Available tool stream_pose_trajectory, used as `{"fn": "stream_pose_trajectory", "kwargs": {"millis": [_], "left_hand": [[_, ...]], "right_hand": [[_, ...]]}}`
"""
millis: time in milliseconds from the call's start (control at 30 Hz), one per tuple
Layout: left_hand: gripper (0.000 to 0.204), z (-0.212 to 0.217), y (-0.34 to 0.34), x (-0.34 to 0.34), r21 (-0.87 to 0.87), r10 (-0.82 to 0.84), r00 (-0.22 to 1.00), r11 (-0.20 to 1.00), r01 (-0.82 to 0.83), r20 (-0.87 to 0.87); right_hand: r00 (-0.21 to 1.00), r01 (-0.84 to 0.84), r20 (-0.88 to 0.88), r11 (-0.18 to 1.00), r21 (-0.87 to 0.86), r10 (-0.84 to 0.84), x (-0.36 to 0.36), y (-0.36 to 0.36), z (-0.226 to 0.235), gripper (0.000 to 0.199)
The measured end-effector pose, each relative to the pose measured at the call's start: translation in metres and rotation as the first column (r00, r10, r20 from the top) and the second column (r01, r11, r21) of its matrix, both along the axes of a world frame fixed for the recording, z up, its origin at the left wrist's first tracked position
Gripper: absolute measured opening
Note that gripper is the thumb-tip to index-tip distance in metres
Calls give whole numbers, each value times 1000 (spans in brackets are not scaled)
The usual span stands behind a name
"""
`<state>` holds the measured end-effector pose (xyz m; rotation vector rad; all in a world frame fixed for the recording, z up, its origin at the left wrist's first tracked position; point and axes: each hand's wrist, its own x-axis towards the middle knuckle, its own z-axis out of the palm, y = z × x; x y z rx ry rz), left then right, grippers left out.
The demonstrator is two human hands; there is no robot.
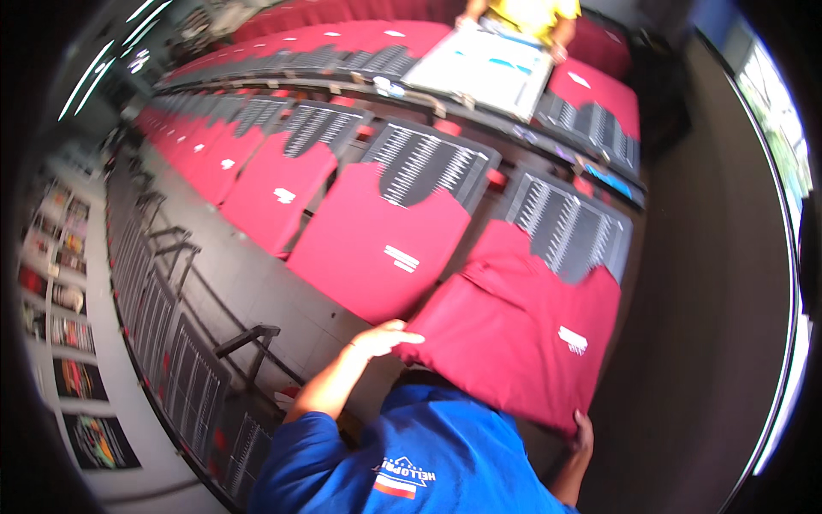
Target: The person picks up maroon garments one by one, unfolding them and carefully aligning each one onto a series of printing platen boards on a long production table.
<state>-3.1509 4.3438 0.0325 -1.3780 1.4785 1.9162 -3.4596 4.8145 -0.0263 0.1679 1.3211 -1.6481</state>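
A dark red shirt (531, 330) is stretched over the nearest dark platen (569, 223), with wrinkles toward its left side and a small white print near its right side. My left hand (385, 339) is at the left corner of its lower edge, fingers closed there and partly hidden by the cloth. On the right corner of the same edge, my right hand (583, 433) grips the fabric, its fingertips curled over the rim. The platen's neck end, covered in pale streaks, shows beyond the collar. My own blue shirt (428, 445) fills the bottom of the view.
More red shirts (381, 240) on platens run in a row to the left. Behind a long rail, a person in yellow (527, 17) holds a white-framed screen (484, 68). Metal racks (193, 385) stand at left, and a dark wall (711, 283) at right.
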Motion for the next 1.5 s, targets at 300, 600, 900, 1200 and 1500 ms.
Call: {"fn": "stream_pose_trajectory", "kwargs": {"millis": [300,600,900,1200,1500], "left_hand": [[59,89,-40,-22,-418,-142,781,894,-163,-608],[31,222,-54,106,-483,-296,430,758,-437,-853],[26,256,50,318,-256,169,347,407,-877,-922],[26,237,215,393,-182,385,32,-360,-915,-923],[28,265,380,355,-126,295,-273,-856,-501,-916]], "right_hand": [[909,184,-340,964,-193,-242,-27,-73,110,63],[845,-17,-512,949,-315,-154,18,-199,216,61],[638,-510,-757,814,-276,144,62,-297,290,59],[655,-754,-515,528,-391,553,185,-479,277,47],[160,-855,-525,-149,-497,836,320,-527,304,32]]}}
